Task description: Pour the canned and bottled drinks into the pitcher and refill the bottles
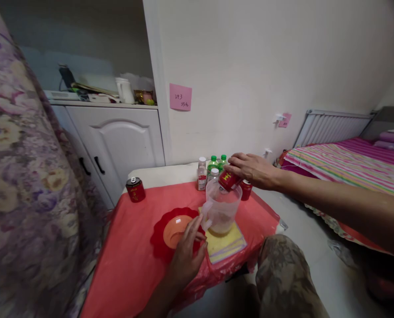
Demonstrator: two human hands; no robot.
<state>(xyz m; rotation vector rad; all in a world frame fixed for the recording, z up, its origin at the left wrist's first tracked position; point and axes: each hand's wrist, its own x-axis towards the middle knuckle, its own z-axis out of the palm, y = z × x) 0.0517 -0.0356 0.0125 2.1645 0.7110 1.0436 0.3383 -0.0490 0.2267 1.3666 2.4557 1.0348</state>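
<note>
My right hand [251,170] is wrapped around a red drink can [229,179], which tips down into the mouth of a clear plastic jug [228,210]. A little liquid shows at the bottom of the jug. The jug stands on a folded yellow cloth [228,247]. Close to the jug's handle is my left hand [188,251], its fingers stretched out and apart. Whether the fingertips touch the handle I cannot tell. Partly under that hand lies a red scalloped dish [160,221] with an orange centre.
On the red-covered table [127,247], another red can [136,190] stands at the far left, and one more can [246,190] sits behind the jug. Several bottles [201,174], some green-capped, cluster at the back near the wall. My knee [283,269] is at the front right.
</note>
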